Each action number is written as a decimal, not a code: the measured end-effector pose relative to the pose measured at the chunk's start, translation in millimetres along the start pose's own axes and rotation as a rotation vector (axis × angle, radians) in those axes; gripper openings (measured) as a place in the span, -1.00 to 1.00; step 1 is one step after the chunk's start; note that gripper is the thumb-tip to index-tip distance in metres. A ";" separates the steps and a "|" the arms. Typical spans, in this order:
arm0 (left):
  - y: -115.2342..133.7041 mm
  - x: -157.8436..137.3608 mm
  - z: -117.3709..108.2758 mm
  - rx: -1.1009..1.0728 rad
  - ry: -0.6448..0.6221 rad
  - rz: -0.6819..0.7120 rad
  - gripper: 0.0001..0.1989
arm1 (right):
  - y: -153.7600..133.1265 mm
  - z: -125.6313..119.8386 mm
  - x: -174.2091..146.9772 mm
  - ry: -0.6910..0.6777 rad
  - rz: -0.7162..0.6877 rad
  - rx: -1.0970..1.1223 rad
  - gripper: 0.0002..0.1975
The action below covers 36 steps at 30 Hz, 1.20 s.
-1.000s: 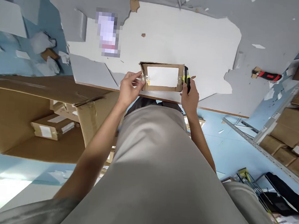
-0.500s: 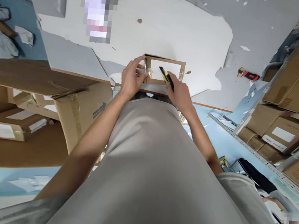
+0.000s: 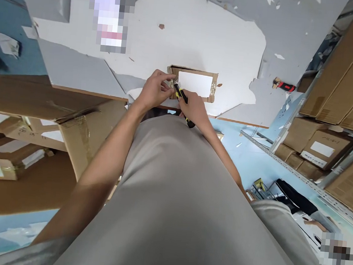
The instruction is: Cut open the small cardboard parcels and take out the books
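Note:
A small cardboard box [image 3: 196, 98] with a white label [image 3: 195, 84] on top lies at the table's near edge. Clear tape [image 3: 214, 86] shines on its ends. My left hand [image 3: 154, 89] holds the left end, thumb and forefinger parted over the corner. In my right hand [image 3: 195, 109] is a black and yellow utility knife [image 3: 181, 94], its tip at the taped left end beside my left fingers. Whether the blade touches the tape cannot be made out.
A red and black cutter [image 3: 285, 86] lies on the worn white and grey table [image 3: 217, 36]. At left, a large open carton [image 3: 46, 186] holds smaller boxes. Shelves with cartons [image 3: 321, 148] stand at right. Another person's arm [image 3: 326, 224] shows at lower right.
My right hand has moved left, bringing the knife from over the label to the box's left end. My left fingers have shifted slightly over that end. The view has moved a little.

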<state>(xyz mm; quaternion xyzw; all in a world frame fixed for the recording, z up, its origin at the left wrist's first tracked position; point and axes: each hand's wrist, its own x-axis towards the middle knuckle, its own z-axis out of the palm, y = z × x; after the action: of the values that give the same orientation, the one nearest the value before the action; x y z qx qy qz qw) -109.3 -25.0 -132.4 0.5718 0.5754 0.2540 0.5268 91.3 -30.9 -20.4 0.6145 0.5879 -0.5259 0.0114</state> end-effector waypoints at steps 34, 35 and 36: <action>18.1 14.6 -13.0 0.140 -0.078 0.002 -0.70 | -97.8 7.6 -43.9 -0.090 0.394 -0.550 -0.55; 19.1 13.4 -12.2 0.139 -0.078 -0.001 -0.70 | -96.0 3.3 -49.8 -0.073 0.393 -0.558 -0.54; 19.7 12.4 -11.0 0.138 -0.077 -0.004 -0.69 | -93.1 -1.4 -54.4 -0.051 0.393 -0.569 -0.53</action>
<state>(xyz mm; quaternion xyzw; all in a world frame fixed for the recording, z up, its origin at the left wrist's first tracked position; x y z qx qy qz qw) -109.0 -5.8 -115.2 0.6147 0.5722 0.1905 0.5083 37.1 -40.0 72.3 0.6750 0.5808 -0.3438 0.2981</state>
